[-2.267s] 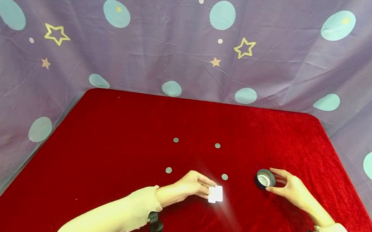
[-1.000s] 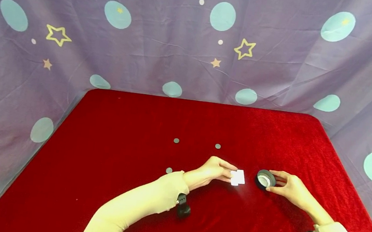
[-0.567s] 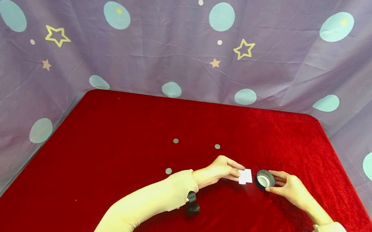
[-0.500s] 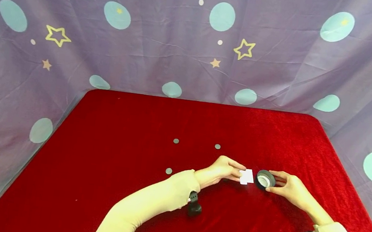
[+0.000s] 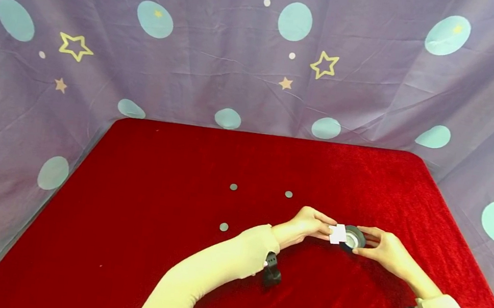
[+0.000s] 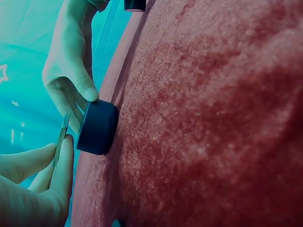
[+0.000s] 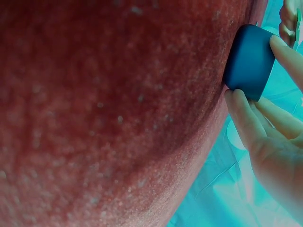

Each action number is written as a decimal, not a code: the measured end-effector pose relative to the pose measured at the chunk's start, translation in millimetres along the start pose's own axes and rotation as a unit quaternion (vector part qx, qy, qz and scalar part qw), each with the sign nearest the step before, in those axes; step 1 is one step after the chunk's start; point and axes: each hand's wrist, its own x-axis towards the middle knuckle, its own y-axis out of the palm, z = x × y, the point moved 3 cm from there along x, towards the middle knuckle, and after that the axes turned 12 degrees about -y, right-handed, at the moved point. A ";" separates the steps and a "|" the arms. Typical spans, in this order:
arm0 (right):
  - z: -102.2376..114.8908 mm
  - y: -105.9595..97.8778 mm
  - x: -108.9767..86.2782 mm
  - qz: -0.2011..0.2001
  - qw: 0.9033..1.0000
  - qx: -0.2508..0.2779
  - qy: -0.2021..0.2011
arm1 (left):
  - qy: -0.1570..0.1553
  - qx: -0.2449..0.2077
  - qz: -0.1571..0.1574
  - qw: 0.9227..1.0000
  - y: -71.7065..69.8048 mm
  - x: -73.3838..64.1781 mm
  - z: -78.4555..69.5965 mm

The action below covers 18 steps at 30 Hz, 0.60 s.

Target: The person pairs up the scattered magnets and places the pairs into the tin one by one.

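My left hand (image 5: 310,224) pinches a thin, flat white piece (image 5: 337,234) with a stepped outline, like small squares overlapping. In the left wrist view the same piece (image 6: 60,139) shows edge-on between thumb and fingers. Its right edge overlaps the left side of a small dark round dish (image 5: 361,234) with a pale, shiny inside. My right hand (image 5: 383,248) grips this dish from the right, thumb and fingers spread around its wall. The dish (image 7: 250,61) stands on the red cloth, its dark smooth side turned to the right wrist camera.
Red velvet cloth (image 5: 169,180) covers the table. Three flat grey-green discs show on it: a back left disc (image 5: 233,187), a back right disc (image 5: 289,194) and a front left disc (image 5: 224,227). A purple patterned curtain (image 5: 223,43) encloses the back and sides.
My left hand has carried the white piece rightward, from beside the front right disc to the dish's edge, and its glare has faded. The front right disc is now hidden. My right hand stays put.
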 end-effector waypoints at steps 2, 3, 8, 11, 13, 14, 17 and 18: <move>0.5 -0.1 0.0 0.001 1.000 0.000 0.001 | 0.001 0.000 -0.005 1.000 1.7 1.9 -0.2; 0.7 -0.2 0.1 0.000 1.000 0.000 0.000 | 0.000 0.000 -0.009 1.000 2.3 2.9 0.0; 1.3 0.1 0.9 0.000 1.000 0.007 -0.005 | -0.006 0.012 -0.028 1.000 4.9 6.7 3.2; 1.4 0.4 1.4 -0.001 1.000 0.009 -0.006 | -0.010 0.013 -0.035 0.999 6.0 7.6 4.4; 1.4 0.3 1.1 -0.001 1.000 0.007 -0.002 | -0.010 0.012 -0.036 0.999 7.1 7.7 4.1; 1.5 0.0 0.9 -0.001 1.000 0.006 -0.001 | -0.010 0.008 -0.035 0.999 7.6 7.7 3.8; 1.5 -0.5 0.4 0.002 1.000 0.007 0.001 | -0.008 0.005 -0.034 0.999 9.4 7.4 2.4; 1.5 -0.5 0.3 0.003 1.000 0.007 0.002 | -0.005 0.005 -0.033 0.999 10.2 7.5 2.1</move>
